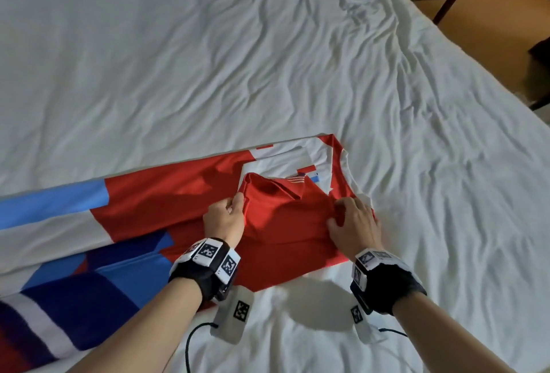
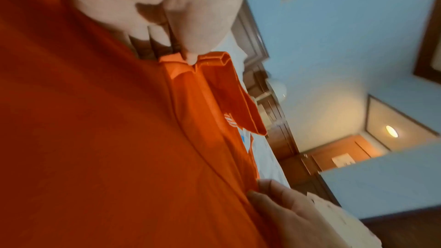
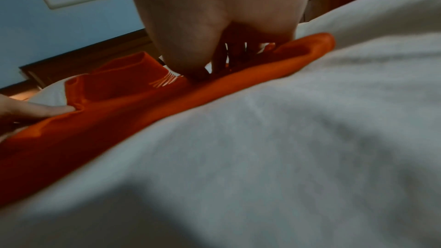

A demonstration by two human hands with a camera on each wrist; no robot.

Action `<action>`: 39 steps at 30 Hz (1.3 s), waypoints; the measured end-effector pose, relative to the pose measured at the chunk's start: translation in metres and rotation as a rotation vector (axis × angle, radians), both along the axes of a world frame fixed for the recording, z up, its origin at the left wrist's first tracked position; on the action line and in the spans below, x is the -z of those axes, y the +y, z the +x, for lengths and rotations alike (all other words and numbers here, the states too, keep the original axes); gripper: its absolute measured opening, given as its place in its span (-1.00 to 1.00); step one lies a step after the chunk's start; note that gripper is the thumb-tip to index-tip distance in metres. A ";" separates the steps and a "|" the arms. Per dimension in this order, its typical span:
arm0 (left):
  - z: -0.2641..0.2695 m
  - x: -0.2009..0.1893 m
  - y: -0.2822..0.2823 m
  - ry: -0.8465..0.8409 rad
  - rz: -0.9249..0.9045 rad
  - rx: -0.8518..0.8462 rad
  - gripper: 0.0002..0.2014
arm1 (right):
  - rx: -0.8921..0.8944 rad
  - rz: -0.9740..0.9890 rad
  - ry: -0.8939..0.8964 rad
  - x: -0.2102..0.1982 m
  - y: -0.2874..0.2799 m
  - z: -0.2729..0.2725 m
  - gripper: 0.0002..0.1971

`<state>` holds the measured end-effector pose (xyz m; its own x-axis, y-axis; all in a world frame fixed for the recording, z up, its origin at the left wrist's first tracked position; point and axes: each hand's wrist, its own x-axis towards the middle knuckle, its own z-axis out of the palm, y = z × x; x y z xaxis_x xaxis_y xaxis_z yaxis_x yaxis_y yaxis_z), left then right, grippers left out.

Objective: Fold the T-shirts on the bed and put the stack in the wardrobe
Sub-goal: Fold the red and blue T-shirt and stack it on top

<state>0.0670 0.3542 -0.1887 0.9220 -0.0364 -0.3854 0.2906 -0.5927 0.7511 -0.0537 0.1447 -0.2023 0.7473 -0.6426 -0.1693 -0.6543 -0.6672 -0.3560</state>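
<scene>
The red T-shirt (image 1: 285, 223) lies flat near the bed's (image 1: 268, 60) front edge, its sleeve folded inward. The left hand (image 1: 224, 219) pinches the sleeve's corner while the right hand (image 1: 354, 223) pinches the shoulder, likely squaring the fold on the white sheet.

Red, white and blue T-shirt (image 1: 166, 194) lies flat on white bed (image 1: 268, 60), near edge; red sleeve (image 1: 276, 194) folded inward over body.
</scene>
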 end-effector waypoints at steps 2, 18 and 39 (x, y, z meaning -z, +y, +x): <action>0.001 -0.003 -0.003 0.005 -0.009 -0.004 -0.53 | -0.088 -0.080 -0.106 -0.006 0.003 0.010 -0.36; 0.015 -0.015 -0.003 -0.269 -0.081 0.144 -0.88 | -0.260 0.340 -0.407 -0.044 -0.017 0.090 -0.63; -0.050 0.031 0.026 -0.467 0.232 0.579 -0.53 | -0.664 0.068 -0.132 -0.016 0.071 -0.011 -0.51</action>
